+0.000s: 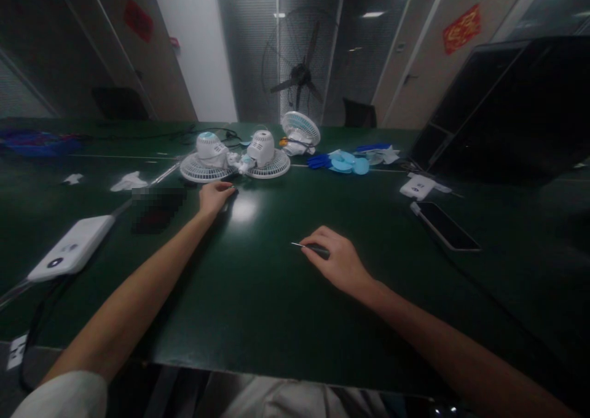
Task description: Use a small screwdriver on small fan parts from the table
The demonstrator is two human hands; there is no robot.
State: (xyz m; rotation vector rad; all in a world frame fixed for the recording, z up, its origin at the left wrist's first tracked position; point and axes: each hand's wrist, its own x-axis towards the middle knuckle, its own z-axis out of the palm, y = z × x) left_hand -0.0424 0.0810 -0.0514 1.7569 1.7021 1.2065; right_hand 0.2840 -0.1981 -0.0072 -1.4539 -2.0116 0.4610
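My right hand (335,257) is closed around a small screwdriver (320,251) with a dark handle, its thin metal shaft pointing left above the table. Farther forward, my left hand (215,198) reaches out with thumb and fingers pinched together; what is between them is too small to make out. Just beyond it, two white fans lie face down: the left fan (209,160) and the right fan (265,157), their bases close together. A third white fan (300,132) leans behind them to the right, its grille facing up.
The green table (258,319) bears blue gloves and light-blue round pieces (348,161) beyond my right hand. A phone (448,226) and a white box (417,186) lie to the right, near a large black monitor (516,110). At left sits a white power bank-like device (74,246) with a cable.
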